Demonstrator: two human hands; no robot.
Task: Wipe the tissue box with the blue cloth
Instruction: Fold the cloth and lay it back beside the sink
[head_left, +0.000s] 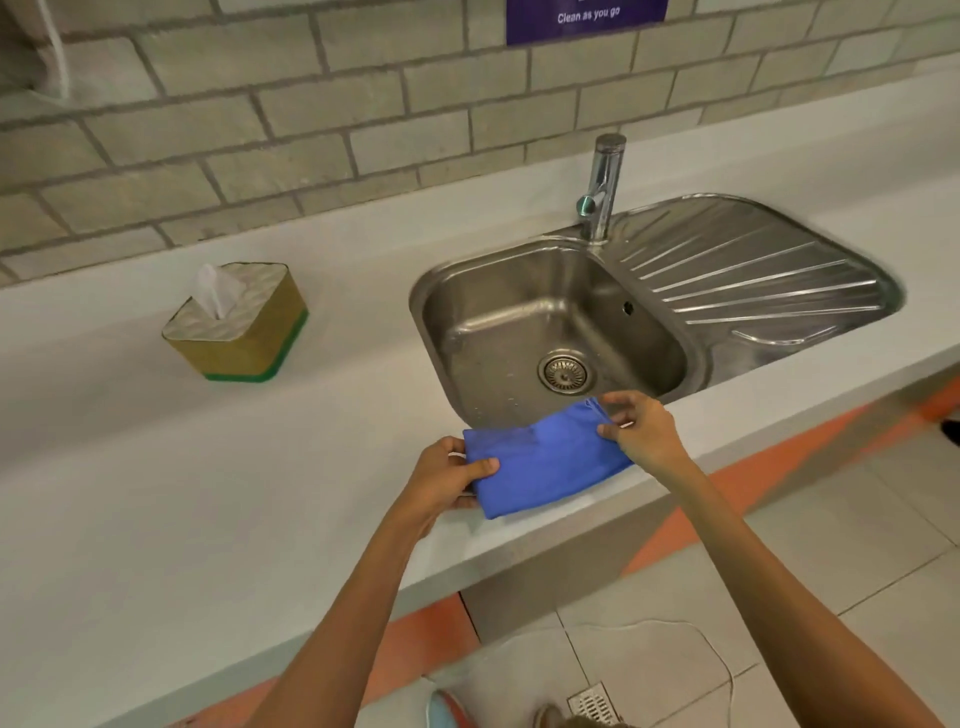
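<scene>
The tissue box (244, 332) stands on the white counter at the left, gold-sided with a green base and a white tissue sticking up from its top. The blue cloth (545, 457), folded, is held over the counter's front edge, just in front of the sink. My left hand (447, 480) pinches its left end with thumb on top. My right hand (641, 428) grips its right end with the fingertips. Both hands are well to the right of the tissue box and apart from it.
A steel sink (519, 270) with a drain and a ribbed draining board (753, 270) is set into the counter (156, 493). A chrome tap (602, 187) rises behind it. A brick wall runs along the back. Tiled floor lies below the counter edge.
</scene>
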